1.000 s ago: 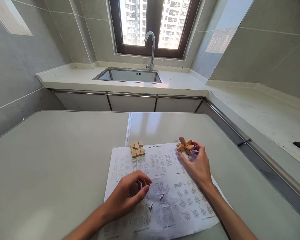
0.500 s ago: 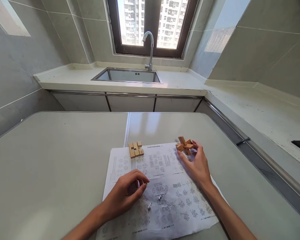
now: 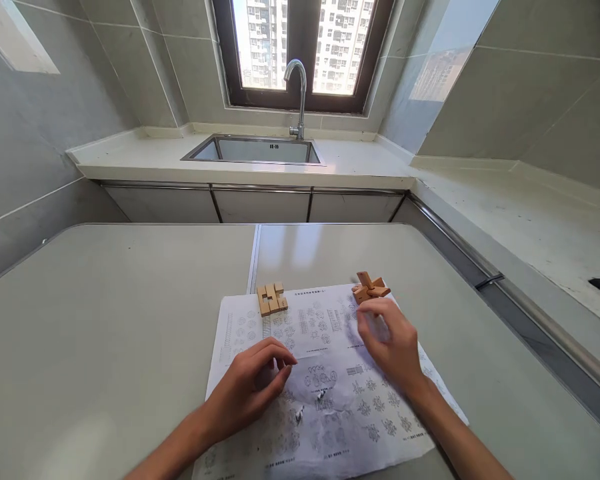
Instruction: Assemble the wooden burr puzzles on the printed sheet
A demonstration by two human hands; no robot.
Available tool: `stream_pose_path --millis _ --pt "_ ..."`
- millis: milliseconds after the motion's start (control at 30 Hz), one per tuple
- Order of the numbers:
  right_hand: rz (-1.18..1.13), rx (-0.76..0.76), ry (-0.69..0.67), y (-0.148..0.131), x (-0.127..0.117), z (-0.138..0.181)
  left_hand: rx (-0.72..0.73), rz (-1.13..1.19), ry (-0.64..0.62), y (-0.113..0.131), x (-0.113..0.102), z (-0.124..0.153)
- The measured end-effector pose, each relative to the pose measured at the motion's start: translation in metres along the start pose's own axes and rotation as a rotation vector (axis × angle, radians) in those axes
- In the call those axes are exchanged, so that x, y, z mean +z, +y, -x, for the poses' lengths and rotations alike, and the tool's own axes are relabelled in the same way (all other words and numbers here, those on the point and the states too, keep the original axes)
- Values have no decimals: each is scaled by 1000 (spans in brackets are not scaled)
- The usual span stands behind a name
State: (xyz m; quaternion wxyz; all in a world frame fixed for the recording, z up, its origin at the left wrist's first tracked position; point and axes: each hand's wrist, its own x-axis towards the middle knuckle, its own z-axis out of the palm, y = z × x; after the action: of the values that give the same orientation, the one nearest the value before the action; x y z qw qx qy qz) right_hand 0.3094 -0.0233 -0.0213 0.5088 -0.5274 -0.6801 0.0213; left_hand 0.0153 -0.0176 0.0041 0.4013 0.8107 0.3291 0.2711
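My left hand (image 3: 253,383) rests on the printed paper sheet (image 3: 330,353), its fingers loosely curled and a small gap between thumb and forefinger. It holds nothing. My right hand (image 3: 393,340) is just in front of an interlocking wooden puzzle (image 3: 370,288), whose crossed sticks jut out in several directions. The fingers are bent, the thumb slightly apart from them, and nothing shows between them. They hide the puzzle's lower front; whether they touch it I cannot tell. A lighter, flat wooden puzzle (image 3: 271,299) with notched pieces lies at the sheet's far left edge.
The sheet lies on a pale table (image 3: 105,320) with a seam. Two small torn spots show on the sheet. Beyond stand a counter with a sink (image 3: 255,151) and faucet (image 3: 300,100), under a window. Another counter (image 3: 525,200) runs along the right.
My right hand has let go of the crossed wooden puzzle and drawn back slightly towards me, fingers curling in. The puzzle stays at the sheet's far right. My left hand has hardly moved.
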Motion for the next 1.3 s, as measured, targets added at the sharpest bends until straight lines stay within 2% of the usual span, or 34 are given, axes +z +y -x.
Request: stream_pose_path --millis 100,167,233,333,567,767,933,1067,1200,1300 --pt "-45 -24 -212 -4 8 12 40 -146 71 -7 -3 -2" --pt "-56 -60 -321 -6 13 18 58 -287 172 -12 -7 -8" --pt "-59 -69 -397 -7 15 20 41 -409 290 -18 -12 -17" --pt "-55 -40 -438 -8 16 20 -37 -518 344 -29 -19 -38" --pt "-73 23 -443 -8 15 17 -122 -542 242 -53 -30 -76" --pt "-92 28 -446 -11 14 15 -77 -519 200 -51 -35 -75" --pt "-97 1 -448 -10 14 16 -21 -468 179 -24 -15 -57" --pt "-115 -15 -445 -10 13 16 41 -450 92 -6 10 -42" --pt "-129 -21 -452 -10 14 18 100 -475 24 -3 27 -34" --pt "-164 -15 -492 -10 14 19 109 -463 5 -5 31 -32"
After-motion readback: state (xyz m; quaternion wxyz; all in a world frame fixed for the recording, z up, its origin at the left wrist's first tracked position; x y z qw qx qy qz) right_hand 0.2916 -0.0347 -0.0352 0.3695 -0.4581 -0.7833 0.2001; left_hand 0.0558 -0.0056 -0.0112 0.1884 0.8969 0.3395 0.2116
